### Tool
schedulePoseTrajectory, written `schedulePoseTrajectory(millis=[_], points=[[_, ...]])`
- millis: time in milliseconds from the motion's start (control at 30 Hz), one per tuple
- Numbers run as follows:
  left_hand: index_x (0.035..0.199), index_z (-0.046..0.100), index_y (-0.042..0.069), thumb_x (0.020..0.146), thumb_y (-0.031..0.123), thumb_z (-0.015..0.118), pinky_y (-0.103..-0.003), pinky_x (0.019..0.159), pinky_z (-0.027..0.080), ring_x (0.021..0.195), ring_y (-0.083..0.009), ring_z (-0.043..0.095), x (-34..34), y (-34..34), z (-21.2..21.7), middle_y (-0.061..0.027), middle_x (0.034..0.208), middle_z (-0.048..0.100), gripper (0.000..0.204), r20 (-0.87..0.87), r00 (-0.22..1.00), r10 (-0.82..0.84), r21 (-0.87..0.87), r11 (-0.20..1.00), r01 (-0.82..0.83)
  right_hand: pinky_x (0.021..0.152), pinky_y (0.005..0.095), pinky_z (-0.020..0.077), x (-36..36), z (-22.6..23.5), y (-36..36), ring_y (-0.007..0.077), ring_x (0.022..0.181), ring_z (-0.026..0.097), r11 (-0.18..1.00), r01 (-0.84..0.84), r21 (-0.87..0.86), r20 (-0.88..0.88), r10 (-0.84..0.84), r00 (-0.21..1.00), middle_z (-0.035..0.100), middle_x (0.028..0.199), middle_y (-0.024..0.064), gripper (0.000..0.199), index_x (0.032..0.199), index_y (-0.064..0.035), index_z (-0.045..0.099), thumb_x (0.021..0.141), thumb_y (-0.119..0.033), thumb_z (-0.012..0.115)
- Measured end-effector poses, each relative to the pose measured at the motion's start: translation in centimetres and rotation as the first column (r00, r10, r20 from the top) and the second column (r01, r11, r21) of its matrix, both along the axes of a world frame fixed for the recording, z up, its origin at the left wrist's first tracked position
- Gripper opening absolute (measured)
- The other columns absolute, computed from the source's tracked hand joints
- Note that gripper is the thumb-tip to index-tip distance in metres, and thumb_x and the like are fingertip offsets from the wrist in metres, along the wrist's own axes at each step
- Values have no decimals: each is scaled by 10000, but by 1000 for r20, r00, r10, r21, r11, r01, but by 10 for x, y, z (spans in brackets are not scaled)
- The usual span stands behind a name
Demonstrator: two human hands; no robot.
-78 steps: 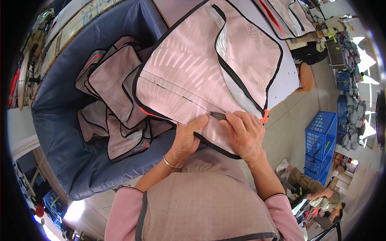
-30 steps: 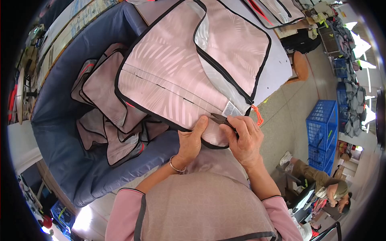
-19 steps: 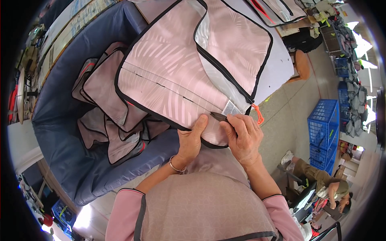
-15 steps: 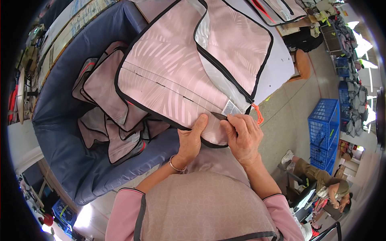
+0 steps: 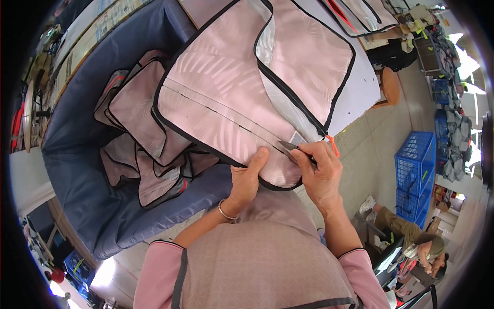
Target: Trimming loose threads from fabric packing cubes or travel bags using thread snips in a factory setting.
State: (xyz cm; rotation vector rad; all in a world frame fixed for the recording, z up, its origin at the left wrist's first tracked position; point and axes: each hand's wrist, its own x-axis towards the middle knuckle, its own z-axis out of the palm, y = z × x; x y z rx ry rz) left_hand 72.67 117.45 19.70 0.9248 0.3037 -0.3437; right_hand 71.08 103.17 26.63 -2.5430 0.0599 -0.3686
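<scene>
A pink fabric panel [image 5: 231, 103] with black binding and a black zipper line lies spread in front of me, over the edge of a blue cloth bin [image 5: 77, 170]. My left hand [image 5: 247, 177] grips its near rounded edge, thumb pressed on top. My right hand [image 5: 319, 170] holds small metal thread snips [image 5: 290, 148] with the tips on the panel near a white label. An orange pull tab [image 5: 333, 144] pokes out beside my right hand.
Several more pink panels [image 5: 139, 134] are piled inside the blue bin. A grey table [image 5: 355, 82] carries other panels at the top. Blue plastic crates [image 5: 419, 165] stand on the floor at right. A seated person [image 5: 406, 242] is at lower right.
The panel has been pulled nearer and shifted slightly between frames. Both hands stay at its near edge, with the snips working at the same spot.
</scene>
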Motion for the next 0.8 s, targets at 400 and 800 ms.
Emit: schedulePoseTrajectory(millis=[400,800], points=[[1055,630,-17,884,199,665,-225,817,457,887,-75,564,-14,8,-46,-3,992,632,278,-131,989,-68,39,997,74,720,301,486,59,-12,32,170,756,571,917,214,337,-311,-106,945,579,819,63,419,1082,-89,588,704,-102,769],[1000,600,-27,866,98,657,-221,696,470,754,-88,586,38,100,-16,-24,841,628,192,416,903,108,702,593,-395,387,207,229,25,-73,-101,16,424,305,481,557,677,-231,-580,781,378,522,-82,236,830,-26,625,899,-251,633]])
